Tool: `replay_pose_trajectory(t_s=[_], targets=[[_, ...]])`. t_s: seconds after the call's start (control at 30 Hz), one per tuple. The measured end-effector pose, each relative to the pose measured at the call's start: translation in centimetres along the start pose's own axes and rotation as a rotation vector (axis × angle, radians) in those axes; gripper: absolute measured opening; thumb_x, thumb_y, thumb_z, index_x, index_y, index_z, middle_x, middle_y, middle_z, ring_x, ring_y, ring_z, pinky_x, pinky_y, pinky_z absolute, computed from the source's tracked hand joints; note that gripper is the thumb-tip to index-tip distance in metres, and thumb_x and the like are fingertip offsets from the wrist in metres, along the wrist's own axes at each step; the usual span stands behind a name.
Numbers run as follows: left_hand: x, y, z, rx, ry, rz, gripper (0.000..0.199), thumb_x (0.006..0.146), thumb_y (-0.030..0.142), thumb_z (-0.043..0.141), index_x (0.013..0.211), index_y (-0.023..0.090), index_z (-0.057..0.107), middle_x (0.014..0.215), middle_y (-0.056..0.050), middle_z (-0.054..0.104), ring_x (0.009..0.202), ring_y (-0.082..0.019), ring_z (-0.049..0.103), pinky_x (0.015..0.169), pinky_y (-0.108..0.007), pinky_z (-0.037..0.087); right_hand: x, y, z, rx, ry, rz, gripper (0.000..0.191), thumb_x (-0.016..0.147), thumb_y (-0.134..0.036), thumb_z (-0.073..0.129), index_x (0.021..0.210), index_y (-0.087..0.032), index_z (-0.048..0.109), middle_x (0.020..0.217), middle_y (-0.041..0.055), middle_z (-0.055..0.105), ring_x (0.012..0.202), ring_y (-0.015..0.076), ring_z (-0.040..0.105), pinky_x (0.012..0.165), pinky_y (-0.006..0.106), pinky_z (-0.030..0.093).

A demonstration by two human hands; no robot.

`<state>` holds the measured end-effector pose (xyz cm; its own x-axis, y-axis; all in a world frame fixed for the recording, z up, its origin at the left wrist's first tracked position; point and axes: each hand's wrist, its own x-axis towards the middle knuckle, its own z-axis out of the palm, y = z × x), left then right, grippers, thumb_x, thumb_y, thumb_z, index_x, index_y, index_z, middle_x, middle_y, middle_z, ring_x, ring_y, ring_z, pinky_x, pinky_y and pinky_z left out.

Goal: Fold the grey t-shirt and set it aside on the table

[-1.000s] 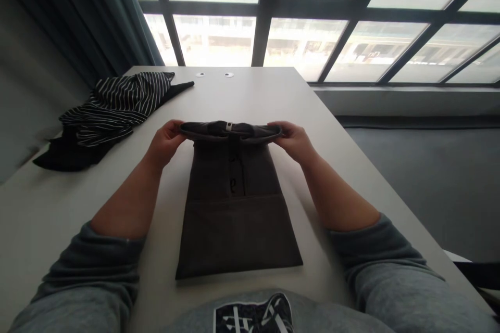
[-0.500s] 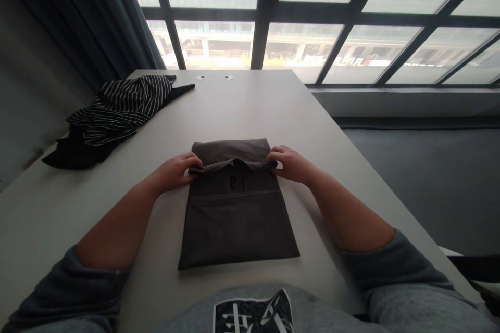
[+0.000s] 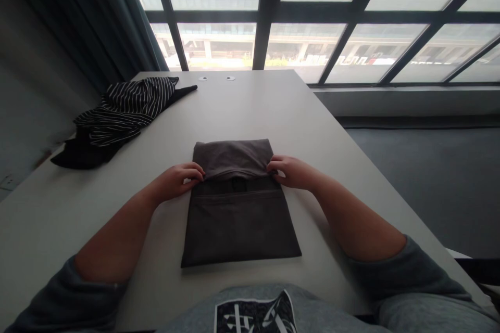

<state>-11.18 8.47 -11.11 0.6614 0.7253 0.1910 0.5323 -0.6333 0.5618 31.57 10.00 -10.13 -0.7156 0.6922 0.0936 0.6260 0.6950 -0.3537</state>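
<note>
A dark grey-brown folded shirt [image 3: 240, 229] lies flat in front of me, its far part turned over toward me as a flap. My left hand [image 3: 180, 179] pinches the flap's left corner between thumb and fingers. At the opposite corner, my right hand [image 3: 288, 170] has its fingers closed on the same edge. Between the hands, the flap's edge bows slightly upward over a dark gap near the collar. A straight fold line runs across the shirt just below it.
The shirt rests on a long white table [image 3: 258, 109]. At its far left lies a heap of black-and-white striped and plain black clothing [image 3: 128, 109]. Two small round fittings sit near the far edge. Windows and a dark curtain [image 3: 117, 15] stand behind.
Both hands have drawn the flap's edge toward me, so it covers more of the shirt. The small dark print by the collar is now mostly hidden.
</note>
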Motion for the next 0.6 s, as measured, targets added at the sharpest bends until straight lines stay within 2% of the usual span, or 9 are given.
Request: replay_pose_trajectory(t_s=[0.1, 0.17, 0.27, 0.33, 0.4, 0.47, 0.53, 0.6], targets=[[0.1, 0.2, 0.2, -0.068, 0.042, -0.063, 0.016, 0.095, 0.035, 0.062, 0.094, 0.025, 0.075, 0.109, -0.005, 0.076, 0.086, -0.019, 0.071, 0.074, -0.029, 0.057, -0.3, -0.1, -0.6, 0.029, -0.019, 0.007, 0.034, 0.079, -0.007, 0.060, 0.104, -0.023, 0.075, 0.106, 0.0067, 0.071, 0.087, 0.0203, 0.066, 0.078, 0.029, 0.050], [0.9, -0.4, 0.2, -0.056, 0.149, -0.137, 0.019, 0.094, 0.039, 0.063, 0.097, 0.025, 0.075, 0.106, -0.005, 0.077, 0.078, -0.018, 0.069, 0.066, -0.028, 0.055, 0.2, 0.2, -1.0, 0.041, -0.003, 0.030, 0.034, 0.077, -0.006, 0.058, 0.100, -0.023, 0.077, 0.102, 0.0055, 0.072, 0.082, 0.0193, 0.066, 0.077, 0.029, 0.050], [3.2, -2.7, 0.1, 0.037, 0.420, -0.278, 0.026, 0.094, 0.040, 0.059, 0.105, 0.024, 0.077, 0.106, -0.006, 0.079, 0.081, -0.021, 0.070, 0.076, -0.032, 0.056, 2.5, 1.4, -1.0, 0.023, 0.220, 0.195, 0.029, 0.083, -0.009, 0.056, 0.098, -0.021, 0.079, 0.101, 0.0064, 0.074, 0.082, 0.0200, 0.068, 0.082, 0.030, 0.051], [5.3, -4.8, 0.2, 0.065, 0.534, -0.363, 0.033, 0.093, 0.038, 0.057, 0.113, 0.023, 0.077, 0.113, -0.008, 0.079, 0.092, -0.024, 0.071, 0.089, -0.037, 0.056, 4.8, 2.7, -0.6, 0.020, 0.393, 0.372, 0.030, 0.089, -0.014, 0.057, 0.108, -0.019, 0.079, 0.108, 0.0094, 0.075, 0.091, 0.0220, 0.070, 0.090, 0.032, 0.052], [7.1, -6.7, 0.3, 0.015, 0.520, -0.431, 0.040, 0.091, 0.040, 0.055, 0.120, 0.021, 0.076, 0.118, -0.010, 0.079, 0.100, -0.027, 0.072, 0.096, -0.040, 0.055, 6.9, 4.0, -0.1, 0.049, 0.420, 0.546, 0.033, 0.092, -0.019, 0.059, 0.120, -0.017, 0.077, 0.117, 0.0122, 0.076, 0.100, 0.0239, 0.071, 0.095, 0.034, 0.052], [8.1, -7.9, 0.6, -0.055, 0.435, -0.454, 0.043, 0.091, 0.046, 0.055, 0.117, 0.022, 0.078, 0.116, -0.009, 0.080, 0.105, -0.028, 0.072, 0.098, -0.040, 0.054, 8.4, 4.9, 0.5, 0.104, 0.345, 0.634, 0.032, 0.095, -0.023, 0.060, 0.120, -0.017, 0.078, 0.117, 0.0116, 0.078, 0.103, 0.0247, 0.072, 0.096, 0.034, 0.052], [8.3, -8.5, 0.8, -0.087, 0.355, -0.428, 0.042, 0.091, 0.051, 0.055, 0.111, 0.024, 0.080, 0.113, -0.008, 0.081, 0.108, -0.029, 0.072, 0.098, -0.039, 0.054, 9.0, 5.5, 1.1, 0.141, 0.290, 0.634, 0.025, 0.095, -0.025, 0.062, 0.111, -0.020, 0.080, 0.111, 0.0090, 0.080, 0.102, 0.0242, 0.073, 0.094, 0.032, 0.052], [8.0, -8.7, 0.9, -0.066, 0.311, -0.391, 0.041, 0.090, 0.054, 0.056, 0.107, 0.025, 0.081, 0.111, -0.007, 0.081, 0.107, -0.029, 0.072, 0.096, -0.038, 0.054, 8.9, 5.8, 1.5, 0.143, 0.309, 0.609, 0.019, 0.094, -0.025, 0.064, 0.102, -0.021, 0.081, 0.105, 0.0070, 0.081, 0.099, 0.0228, 0.073, 0.091, 0.031, 0.052]])
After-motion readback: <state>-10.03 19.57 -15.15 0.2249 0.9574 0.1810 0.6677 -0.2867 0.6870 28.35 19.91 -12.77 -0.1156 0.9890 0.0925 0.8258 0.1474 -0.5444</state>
